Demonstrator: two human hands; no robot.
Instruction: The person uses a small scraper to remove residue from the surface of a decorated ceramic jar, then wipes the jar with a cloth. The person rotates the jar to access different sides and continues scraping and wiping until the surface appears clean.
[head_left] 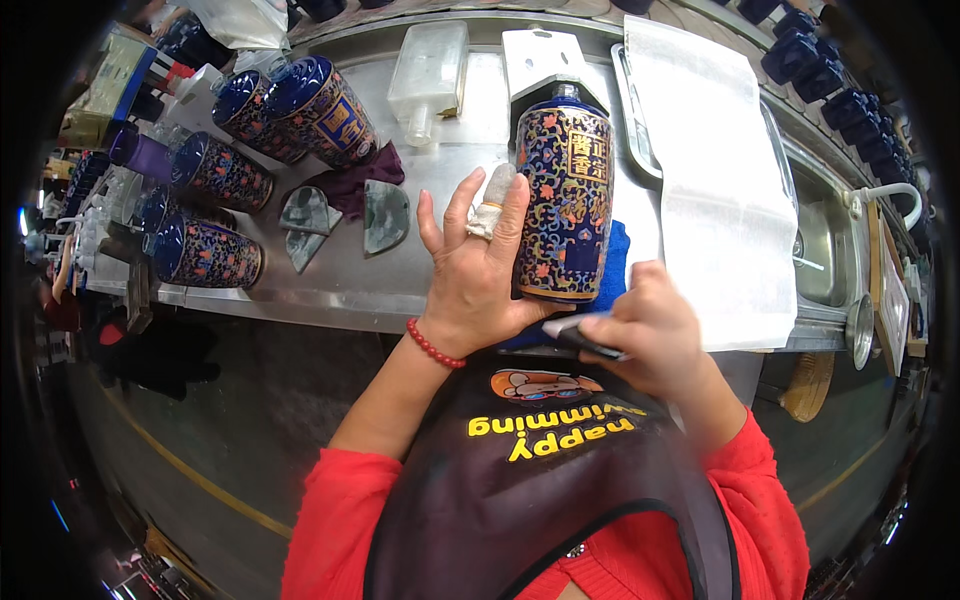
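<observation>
A dark blue, flower-patterned bottle [564,190] with gold trim and a clear neck lies on the workbench, its neck pointing away from me and its base near a blue cloth [617,262]. My left hand [475,255] holds it from the left, thumb at the base and index finger along the side, the other fingers spread. Pale wrapping covers one of those fingertips. Just right of the base, my right hand [645,318] is closed round a small grey and black hand tool [585,335], blurred by motion; its exact kind is unclear. The tool's pale end is close to the bottle's base.
Similar bottles [215,170] stand at the left, beside a purple cloth [365,178] and dark green stone-like pieces [385,215]. A clear square bottle [430,75] lies at the back. White sheeting [715,190] covers the right side, near a sink [822,255].
</observation>
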